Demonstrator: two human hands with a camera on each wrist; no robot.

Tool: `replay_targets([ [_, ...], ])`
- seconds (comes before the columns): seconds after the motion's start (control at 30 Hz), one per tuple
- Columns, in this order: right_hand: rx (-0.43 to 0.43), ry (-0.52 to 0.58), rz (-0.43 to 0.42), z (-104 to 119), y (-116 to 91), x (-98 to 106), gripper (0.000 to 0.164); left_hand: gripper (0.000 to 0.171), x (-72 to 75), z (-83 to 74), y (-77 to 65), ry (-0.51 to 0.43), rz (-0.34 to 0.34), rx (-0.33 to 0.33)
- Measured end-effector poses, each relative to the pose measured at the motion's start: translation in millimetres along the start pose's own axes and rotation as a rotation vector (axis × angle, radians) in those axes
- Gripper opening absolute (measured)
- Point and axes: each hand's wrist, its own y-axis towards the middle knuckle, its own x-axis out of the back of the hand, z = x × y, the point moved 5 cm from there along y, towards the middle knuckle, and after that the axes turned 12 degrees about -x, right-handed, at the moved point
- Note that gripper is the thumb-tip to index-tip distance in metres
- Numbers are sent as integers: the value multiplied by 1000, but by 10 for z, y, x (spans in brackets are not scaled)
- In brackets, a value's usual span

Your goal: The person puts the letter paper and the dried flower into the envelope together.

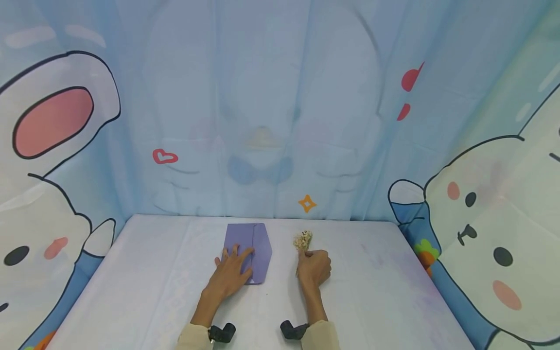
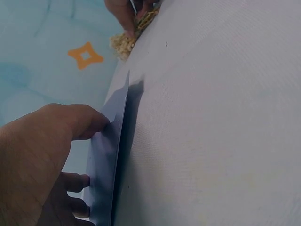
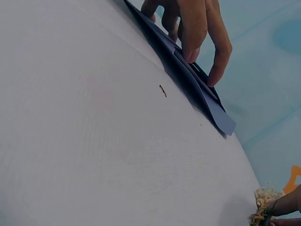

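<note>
A purple paper envelope lies on the white table with its pointed flap toward the right. My left hand rests on its left part with the fingers spread. In the right wrist view the envelope looks slightly raised along its near edge, with fingertips touching its top. To the right of it, my right hand grips a small bunch of dried flowers by the stems, pale heads pointing away. The left wrist view shows the flowers close to the tabletop; most of the stems are hidden by the fingers.
The white-covered table ends at a light blue curtain with cartoon prints behind and at both sides. A tiny dark scrap lies on the cloth between the envelope and the flowers.
</note>
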Motion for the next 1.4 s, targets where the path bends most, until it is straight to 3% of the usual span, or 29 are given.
replay_targets([
  [0.23,-91,-15,-15,11,27,2,11,53,43,-52,-7,9,-18,4],
  [0.43,-154,-14,-2,22,22,4,8,55,30,-36,1,13,23,24],
  [0.83,-159,-23,-28,33,4,-24,11,54,2,-50,-9,22,24,25],
  [1.4,-135,127,-57,-22,6,-6,11,54,-3,-20,0,34,32,24],
])
